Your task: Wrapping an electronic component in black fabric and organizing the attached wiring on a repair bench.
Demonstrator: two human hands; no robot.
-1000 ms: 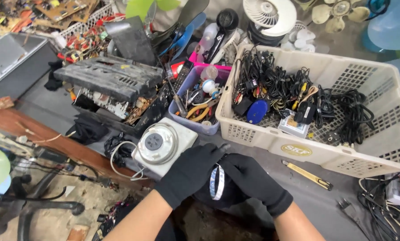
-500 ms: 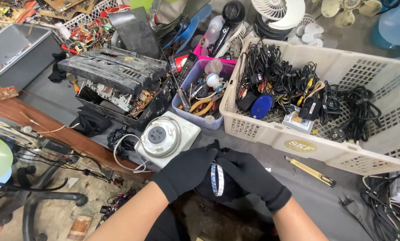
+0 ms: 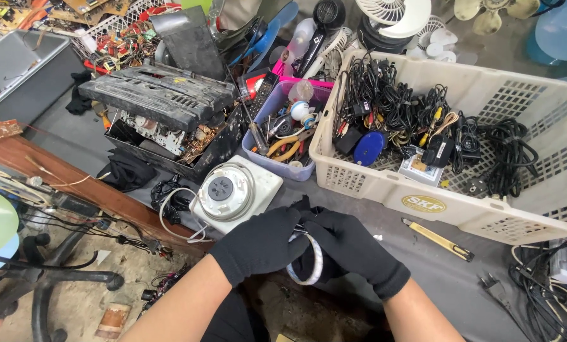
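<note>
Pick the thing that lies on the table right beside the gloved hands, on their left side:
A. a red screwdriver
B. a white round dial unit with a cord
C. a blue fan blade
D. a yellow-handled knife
B: the white dial unit sits just beside the left hand, its white cord looping off its near edge, while the yellow-handled knife lies on the other side, beyond the right hand.

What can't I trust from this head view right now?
- Ring: mostly covered by the left hand and right hand; what it belongs to is unclear.
- Crate contents: cables tangle over whatever lies beneath.
- Cable pile: cut off by the right edge.
- Radio chassis: interior parts too small.
</note>
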